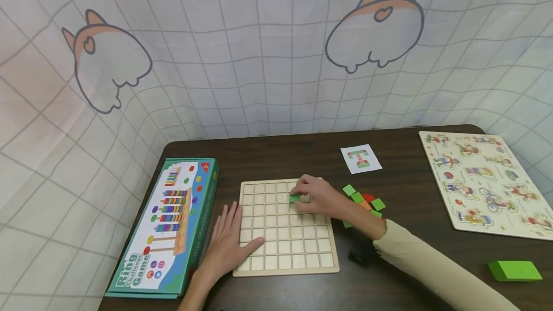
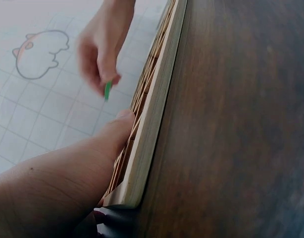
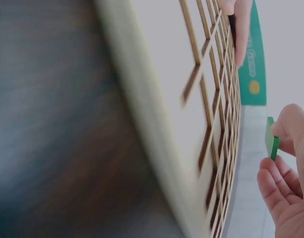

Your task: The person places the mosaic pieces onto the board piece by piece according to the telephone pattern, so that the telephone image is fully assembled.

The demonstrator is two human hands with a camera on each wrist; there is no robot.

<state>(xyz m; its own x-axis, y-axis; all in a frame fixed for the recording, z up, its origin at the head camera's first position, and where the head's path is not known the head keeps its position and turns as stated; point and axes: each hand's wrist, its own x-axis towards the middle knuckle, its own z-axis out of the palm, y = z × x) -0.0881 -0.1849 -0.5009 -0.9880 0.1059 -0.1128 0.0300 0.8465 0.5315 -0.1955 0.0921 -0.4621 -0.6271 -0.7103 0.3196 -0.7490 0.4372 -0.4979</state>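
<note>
A wooden grid board [image 1: 282,234] with rows of square cells lies on the dark table. Over its upper right part, my right hand [image 1: 317,197] pinches a green square tile [image 1: 294,198] between thumb and fingers. The right wrist view shows that tile [image 3: 272,139] edge-on, held above the board. My left hand [image 1: 226,236] rests along the board's left edge, fingers extended and thumb [image 2: 123,121] lying over the cells. To the right of the board, loose green tiles [image 1: 349,189] lie with red and orange pieces, partly hidden by my right forearm.
A Ring Challenge Game box [image 1: 162,224] stands left of the board. Behind the loose tiles lies a white pattern card [image 1: 361,159]. A wooden picture puzzle [image 1: 488,181] and a green block [image 1: 515,270] are at the right. A patterned curtain [image 1: 276,61] hangs behind the table.
</note>
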